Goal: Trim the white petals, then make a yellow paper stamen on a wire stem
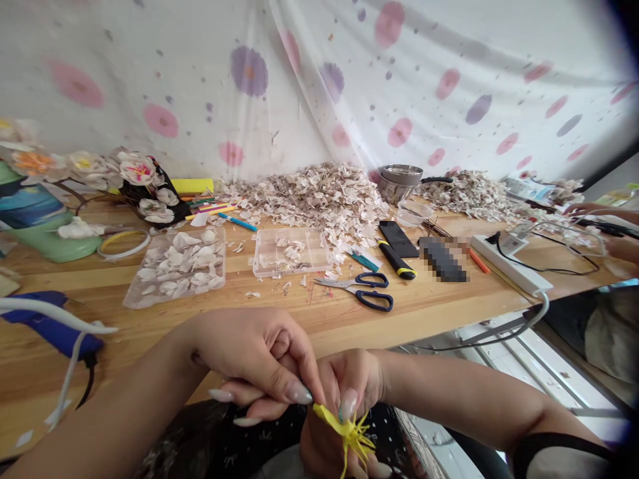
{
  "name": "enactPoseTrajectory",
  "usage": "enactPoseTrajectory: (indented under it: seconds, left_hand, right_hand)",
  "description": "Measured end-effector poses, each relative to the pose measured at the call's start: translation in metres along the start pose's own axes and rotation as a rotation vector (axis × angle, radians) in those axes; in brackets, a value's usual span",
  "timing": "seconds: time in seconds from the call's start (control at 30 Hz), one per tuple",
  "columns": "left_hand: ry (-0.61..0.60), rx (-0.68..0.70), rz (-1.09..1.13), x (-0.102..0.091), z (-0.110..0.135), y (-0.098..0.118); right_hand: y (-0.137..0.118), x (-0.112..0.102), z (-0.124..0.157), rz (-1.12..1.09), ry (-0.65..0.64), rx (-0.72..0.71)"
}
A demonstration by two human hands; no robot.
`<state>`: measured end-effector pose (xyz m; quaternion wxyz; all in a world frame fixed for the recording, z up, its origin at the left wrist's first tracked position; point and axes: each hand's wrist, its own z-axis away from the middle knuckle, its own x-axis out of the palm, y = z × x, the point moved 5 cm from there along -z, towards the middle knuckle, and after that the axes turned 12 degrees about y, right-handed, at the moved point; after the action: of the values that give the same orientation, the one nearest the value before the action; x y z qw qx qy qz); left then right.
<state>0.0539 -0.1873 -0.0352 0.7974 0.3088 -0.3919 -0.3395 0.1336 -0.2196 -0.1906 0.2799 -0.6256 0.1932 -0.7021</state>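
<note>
In the head view my right hand holds a yellow fringed strip between thumb and fingers. Its thin cut strands splay out below the thumb. My left hand reaches across from the left, thumb and index finger pinching the flat, uncut end of the same strip. The left hand's other fingers are loosely curled. Both hands are above the lap, just in front of the table edge. On the table beyond them lie scissors with dark blue handles, blades pointing left.
Two clear plastic boxes hold pale petals. Behind them rises a large petal heap. A yellow-black utility knife and a white power strip lie right. A blue glue gun sits left. Another person's hand is far right.
</note>
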Motion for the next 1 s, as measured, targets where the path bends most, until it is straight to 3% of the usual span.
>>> enactPoseTrajectory:
  seconds: [0.17, 0.37, 0.5, 0.73, 1.0]
  left_hand:
    - [-0.046, -0.013, -0.021, 0.0, -0.003, -0.003]
    - [-0.025, -0.062, -0.062, -0.009, -0.007, -0.009]
    - [0.011, -0.078, -0.079, -0.017, -0.006, -0.011]
    - [0.033, -0.021, -0.077, -0.024, -0.009, -0.011]
    - [0.054, -0.035, -0.112, -0.03, -0.014, -0.014]
  right_hand:
    - [-0.006, 0.003, 0.002, 0.001, 0.059, 0.025]
    - [-0.044, 0.036, 0.02, 0.06, -0.094, -0.106]
    - [-0.056, 0.04, 0.03, 0.019, 0.016, -0.162]
    - [-0.056, 0.028, 0.034, 0.062, 0.196, -0.056]
    - [-0.069, 0.037, 0.039, 0.138, 0.201, -0.026]
